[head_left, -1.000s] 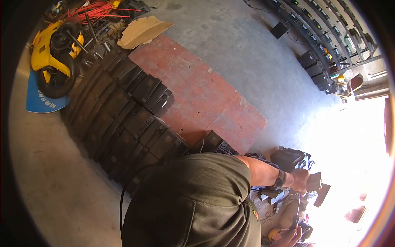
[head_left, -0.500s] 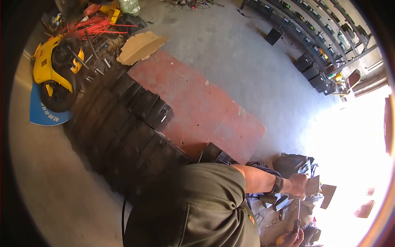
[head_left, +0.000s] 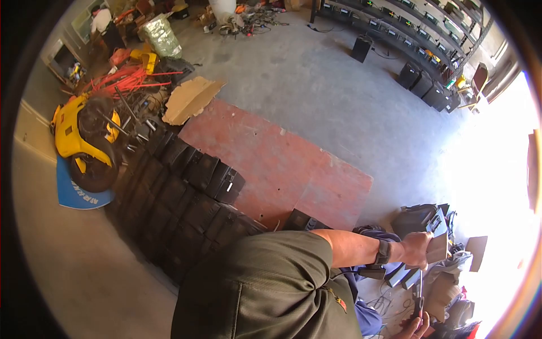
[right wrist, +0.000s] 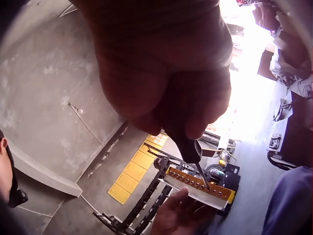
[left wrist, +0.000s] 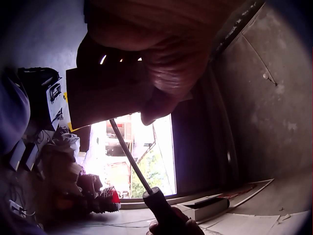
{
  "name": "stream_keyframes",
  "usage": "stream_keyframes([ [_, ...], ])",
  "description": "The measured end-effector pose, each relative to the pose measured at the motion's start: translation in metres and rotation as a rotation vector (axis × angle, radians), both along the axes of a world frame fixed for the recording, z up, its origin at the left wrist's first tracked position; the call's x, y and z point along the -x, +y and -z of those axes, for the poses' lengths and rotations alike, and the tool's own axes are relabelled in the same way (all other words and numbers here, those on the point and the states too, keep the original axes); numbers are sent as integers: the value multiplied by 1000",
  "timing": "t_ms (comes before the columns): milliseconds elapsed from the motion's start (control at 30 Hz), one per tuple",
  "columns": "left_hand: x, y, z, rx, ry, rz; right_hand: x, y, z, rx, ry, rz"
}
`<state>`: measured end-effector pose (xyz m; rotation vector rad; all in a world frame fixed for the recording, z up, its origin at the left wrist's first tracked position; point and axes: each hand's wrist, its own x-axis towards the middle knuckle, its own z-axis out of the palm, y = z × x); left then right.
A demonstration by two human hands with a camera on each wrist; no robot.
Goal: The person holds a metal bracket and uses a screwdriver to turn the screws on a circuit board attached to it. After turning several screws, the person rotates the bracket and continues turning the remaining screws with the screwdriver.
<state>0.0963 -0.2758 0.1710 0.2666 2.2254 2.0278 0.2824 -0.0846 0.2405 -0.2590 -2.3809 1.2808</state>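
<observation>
Held out at the right of the head view, my left hand [head_left: 416, 250] grips a flat, box-like piece [head_left: 437, 248] by its side. In the right wrist view this piece shows an orange-brown strip [right wrist: 198, 184] with a row of small round screws or holes, above a pale face. My right hand [right wrist: 166, 88] grips a screwdriver [right wrist: 188, 147] by its dark handle. The metal shaft [left wrist: 131, 156] reaches up to the piece, its tip right at the strip in the right wrist view. A dark watch [head_left: 383, 252] is on the left wrist.
Stacked black boxes [head_left: 186, 209] stand beside a red board [head_left: 282, 164] on the floor. Dark cases [head_left: 420, 217], cables and cloth lie near my hands. Shelves of small devices [head_left: 389, 25] are at the back right. A yellow machine part [head_left: 79, 135] stands left, beside a bright doorway's opposite side.
The head view has tilted upward, bringing more of the far room into sight. My left hand still holds the piece, and the screwdriver in my right hand stays against it.
</observation>
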Motion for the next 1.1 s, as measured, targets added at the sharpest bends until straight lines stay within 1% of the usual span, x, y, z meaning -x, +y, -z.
stream_keyframes([
  [33, -1, 2, -1, 8, 35, 0, -2, -2, 0, 7, 5, 30],
  [133, -7, 9, -8, 38, 94, 22, -11, 6, 4, 34, 38, 19],
  [200, -8, 19, -12, 62, 175, 26, -15, 4, 7, 118, 115, 108],
  [233, -10, 21, -16, 52, 186, 31, -16, 0, 8, 138, 116, 102],
  [300, -12, 26, -23, 45, 185, 45, -16, -3, 7, 177, 211, 121],
  [367, -11, 34, -24, 56, 234, 33, -17, 1, 10, 208, 208, 133],
  [500, -6, 40, -21, 51, 331, 8, -13, 21, 40, 251, 219, 116],
  [667, -4, 41, -4, 132, 319, -15, -8, 51, 90, 285, 226, 97],
  [700, -1, 44, 3, 150, 325, -18, -4, 51, 97, 99, 333, 32],
  [733, 3, 45, 9, 170, 334, -19, -4, 54, 100, 108, 327, 26],
  [800, 8, 47, 18, 196, 309, -13, -2, 43, 86, 609, 182, 10],
  [833, 12, 49, 23, 212, 288, 0, 5, 41, 89, 613, 176, 18],
  [900, 22, 48, 38, 200, 369, -29, 11, 49, 94, 464, 155, 65],
  [933, 27, 53, 53, 208, 371, -74, 16, 53, 101, 397, 92, 169],
  [967, 34, 49, 62, 170, 393, -70, 40, 66, 120, 452, 57, 254],
  [1000, 39, 48, 70, 84, 386, -106, 21, 79, 133, 491, 4, 242],
  [1033, 45, 42, 71, 118, 376, -75, 27, 55, 115, 401, -44, 305],
  [1067, 51, 38, 79, 75, 398, -32, 25, 54, 116, 427, -53, 227],
  [1100, 53, 35, 83, 40, 305, 42, 30, 38, 104, 432, -83, 267],
])
